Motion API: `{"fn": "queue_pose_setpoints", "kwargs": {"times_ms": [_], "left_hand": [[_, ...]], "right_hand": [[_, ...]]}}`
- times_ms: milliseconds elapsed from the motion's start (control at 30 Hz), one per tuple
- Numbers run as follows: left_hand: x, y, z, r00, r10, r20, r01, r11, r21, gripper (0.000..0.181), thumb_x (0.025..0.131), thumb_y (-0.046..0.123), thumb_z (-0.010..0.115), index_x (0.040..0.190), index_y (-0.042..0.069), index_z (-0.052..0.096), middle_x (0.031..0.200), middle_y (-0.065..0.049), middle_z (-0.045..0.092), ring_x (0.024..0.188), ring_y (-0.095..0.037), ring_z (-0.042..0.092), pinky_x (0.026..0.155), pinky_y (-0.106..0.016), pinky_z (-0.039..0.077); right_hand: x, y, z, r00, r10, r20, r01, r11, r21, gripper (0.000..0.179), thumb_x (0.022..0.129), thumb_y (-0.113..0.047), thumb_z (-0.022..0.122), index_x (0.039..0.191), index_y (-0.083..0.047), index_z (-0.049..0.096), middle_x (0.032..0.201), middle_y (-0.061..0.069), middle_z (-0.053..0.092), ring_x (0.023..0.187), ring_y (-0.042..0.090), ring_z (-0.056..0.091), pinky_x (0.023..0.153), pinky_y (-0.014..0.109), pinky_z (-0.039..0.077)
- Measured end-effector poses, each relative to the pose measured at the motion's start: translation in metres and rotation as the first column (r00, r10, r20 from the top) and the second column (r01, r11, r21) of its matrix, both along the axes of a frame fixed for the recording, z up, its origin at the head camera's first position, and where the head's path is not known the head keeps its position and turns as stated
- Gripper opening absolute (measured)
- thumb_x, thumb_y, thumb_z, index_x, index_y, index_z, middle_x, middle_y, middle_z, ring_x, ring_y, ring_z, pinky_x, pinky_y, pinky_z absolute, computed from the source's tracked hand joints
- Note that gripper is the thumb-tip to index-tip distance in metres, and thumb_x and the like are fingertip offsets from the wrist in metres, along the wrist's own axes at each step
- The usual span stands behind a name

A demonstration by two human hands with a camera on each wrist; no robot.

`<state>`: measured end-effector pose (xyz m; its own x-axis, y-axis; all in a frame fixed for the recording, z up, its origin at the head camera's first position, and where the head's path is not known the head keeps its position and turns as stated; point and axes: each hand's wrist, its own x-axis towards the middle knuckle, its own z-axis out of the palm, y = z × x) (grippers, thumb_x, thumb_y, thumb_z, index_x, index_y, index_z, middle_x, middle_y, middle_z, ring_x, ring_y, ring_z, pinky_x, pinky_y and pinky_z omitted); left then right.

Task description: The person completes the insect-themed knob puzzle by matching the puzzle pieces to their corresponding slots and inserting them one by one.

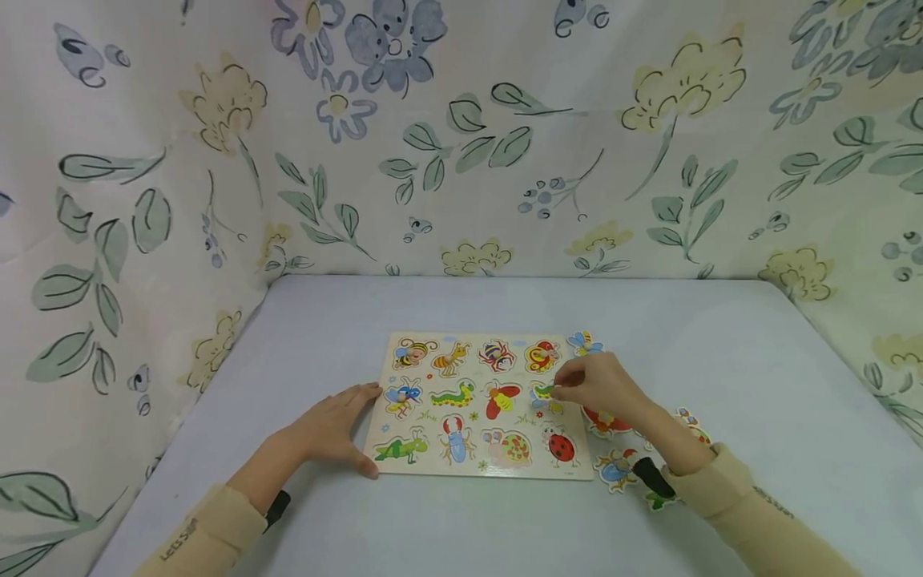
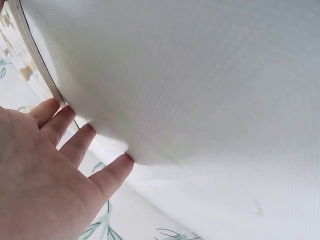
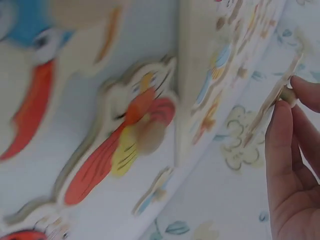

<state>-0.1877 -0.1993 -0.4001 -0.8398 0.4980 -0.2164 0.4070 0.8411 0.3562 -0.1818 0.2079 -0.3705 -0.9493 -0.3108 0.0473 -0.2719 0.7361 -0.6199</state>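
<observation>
A wooden puzzle board [image 1: 481, 417] printed with insects lies on the table. My left hand [image 1: 328, 433] rests at its left edge, fingers spread and touching the edge; in the left wrist view the fingertips meet the board's side and the white tabletop. Over the right part of the board, my right hand [image 1: 602, 389] pinches a puzzle piece [image 3: 272, 100] by its small round knob. That piece is held up and seen nearly edge-on in the right wrist view; a green part of it shows below the fingers in the head view.
Right of the board lie several loose pieces: a blue dragonfly [image 1: 584, 343], a red-winged insect [image 3: 120, 137], a blue beetle [image 1: 615, 470] and a green one [image 1: 658, 502]. Some are partly under my right arm. A flowered cloth [image 1: 461, 160] hangs behind the white table [image 1: 324, 312].
</observation>
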Motion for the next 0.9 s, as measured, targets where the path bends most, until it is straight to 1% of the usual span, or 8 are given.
{"fn": "queue_pose_setpoints", "kwargs": {"times_ms": [200,300,400,567,767,900], "left_hand": [[0.000,0.001,0.000,1.000,-0.001,0.001,0.001,1.000,-0.002,0.117,0.056,0.056,0.087,0.146,0.002,0.036,0.152,-0.018,0.035,0.138,-0.041,0.033,0.106,-0.067,0.029],[-0.001,0.001,0.000,1.000,0.002,0.002,-0.002,1.000,-0.006,0.117,0.056,0.056,0.087,0.146,0.002,0.036,0.152,-0.019,0.035,0.138,-0.041,0.033,0.106,-0.068,0.029],[0.000,0.001,0.001,1.000,0.003,0.002,-0.003,1.000,-0.007,0.116,0.057,0.055,0.087,0.146,0.002,0.036,0.152,-0.019,0.035,0.138,-0.041,0.033,0.105,-0.068,0.029],[0.000,0.001,0.001,1.000,0.003,-0.002,-0.003,1.000,-0.008,0.116,0.056,0.055,0.087,0.146,0.002,0.036,0.152,-0.020,0.036,0.138,-0.042,0.033,0.105,-0.068,0.029],[-0.001,0.000,0.000,1.000,0.004,-0.002,-0.004,1.000,-0.011,0.116,0.056,0.055,0.087,0.146,0.002,0.036,0.152,-0.020,0.035,0.138,-0.042,0.033,0.106,-0.067,0.029],[-0.001,0.000,-0.001,1.000,0.002,0.005,-0.002,1.000,-0.007,0.117,0.057,0.056,0.087,0.146,0.002,0.035,0.152,-0.019,0.035,0.138,-0.041,0.032,0.106,-0.066,0.029]], "right_hand": [[-0.007,-0.021,-0.004,0.999,0.017,0.042,-0.017,1.000,0.014,0.005,0.081,-0.012,0.077,0.080,-0.008,0.074,0.072,-0.006,0.066,0.065,0.008,0.057,0.058,0.023,0.050],[-0.010,-0.029,-0.005,0.998,0.054,0.017,-0.055,0.998,0.027,0.005,0.080,-0.011,0.078,0.078,-0.008,0.074,0.070,-0.006,0.066,0.064,0.007,0.057,0.057,0.023,0.050],[-0.012,-0.038,-0.002,0.997,0.084,0.001,-0.084,0.996,0.031,0.005,0.079,-0.010,0.078,0.077,-0.008,0.074,0.069,-0.006,0.065,0.064,0.007,0.056,0.057,0.023,0.050],[-0.011,-0.056,0.004,0.994,0.106,0.017,-0.107,0.994,0.028,0.008,0.079,-0.011,0.079,0.075,-0.009,0.073,0.067,-0.007,0.063,0.063,0.007,0.054,0.056,0.022,0.048],[-0.012,-0.073,0.001,0.991,0.127,0.037,-0.128,0.991,0.023,0.008,0.081,-0.013,0.078,0.075,-0.011,0.073,0.067,-0.009,0.063,0.064,0.007,0.054,0.057,0.022,0.048],[-0.012,-0.080,-0.001,0.987,0.155,0.048,-0.155,0.988,-0.004,0.007,0.081,-0.012,0.078,0.076,-0.011,0.073,0.068,-0.009,0.064,0.064,0.006,0.055,0.059,0.021,0.049]]}}
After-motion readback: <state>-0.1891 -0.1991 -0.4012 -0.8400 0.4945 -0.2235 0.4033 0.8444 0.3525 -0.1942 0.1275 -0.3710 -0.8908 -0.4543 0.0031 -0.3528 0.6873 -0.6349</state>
